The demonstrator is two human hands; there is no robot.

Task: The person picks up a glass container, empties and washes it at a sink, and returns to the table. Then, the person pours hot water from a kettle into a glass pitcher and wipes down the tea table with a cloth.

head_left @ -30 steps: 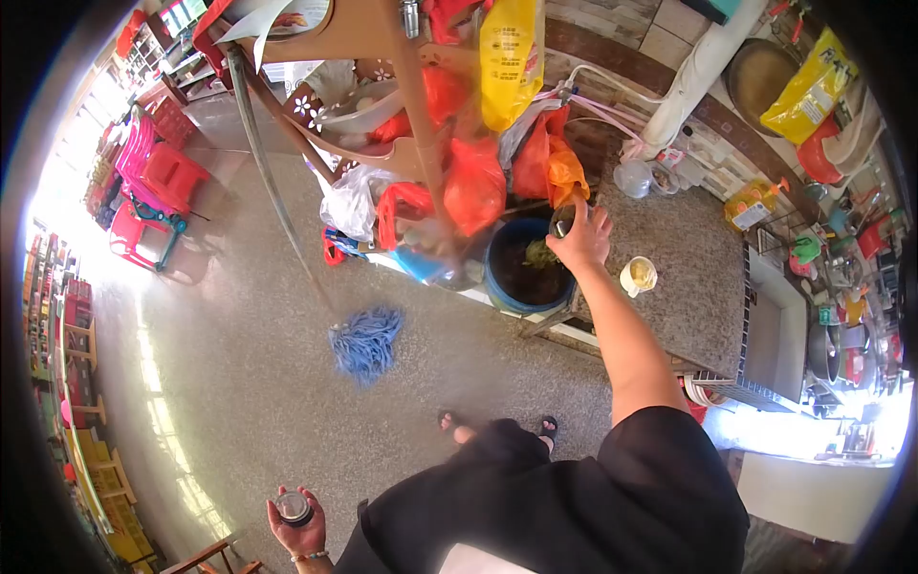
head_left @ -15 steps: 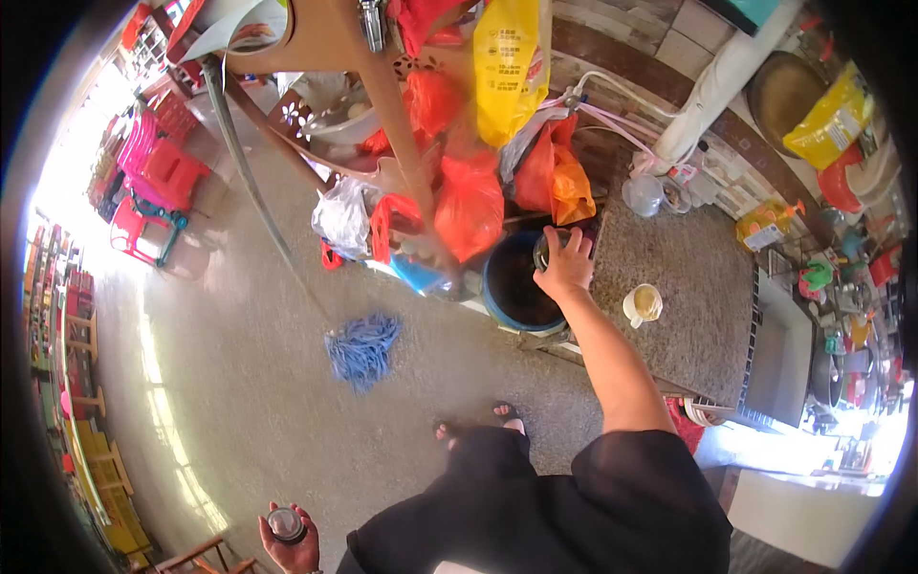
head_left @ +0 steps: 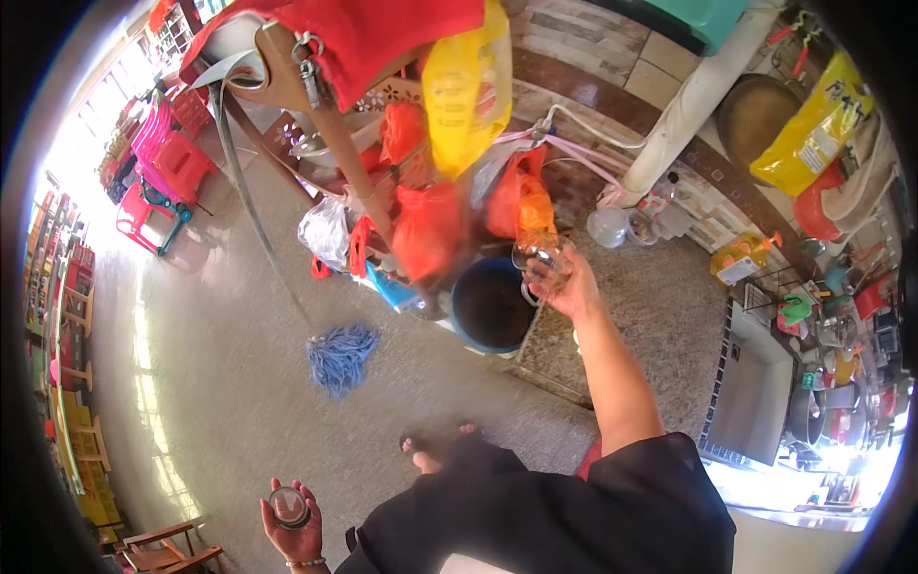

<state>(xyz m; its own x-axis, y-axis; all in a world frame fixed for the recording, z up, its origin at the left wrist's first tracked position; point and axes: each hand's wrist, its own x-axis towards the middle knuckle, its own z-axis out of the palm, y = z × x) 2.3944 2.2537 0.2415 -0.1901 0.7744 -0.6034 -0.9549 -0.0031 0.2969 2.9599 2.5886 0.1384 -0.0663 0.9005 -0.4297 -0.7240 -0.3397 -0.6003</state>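
My right hand (head_left: 572, 285) is closed around a clear glass pot (head_left: 538, 251) with a curved handle, tilted above the counter edge. Just below and left of it stands a dark-filled blue bucket (head_left: 491, 311). Low at the left, my left hand (head_left: 295, 540) has its fingers curled round a small round lid (head_left: 289, 507) with a clear middle and a dark rim. A stone-topped counter (head_left: 650, 325) lies under my right forearm, which hides most of a white cup there.
Red bags (head_left: 426, 230) and a yellow bag (head_left: 469, 91) hang beyond the bucket. A blue mop head (head_left: 341, 359) lies on the floor, its pole leaning on a brown stand. At right is a sink (head_left: 755, 383); pink chairs (head_left: 182, 163) stand far left.
My right hand has lifted the glass pot out from over the bucket, up towards the counter. My forearm now covers the white cup. The left hand still holds the lid.
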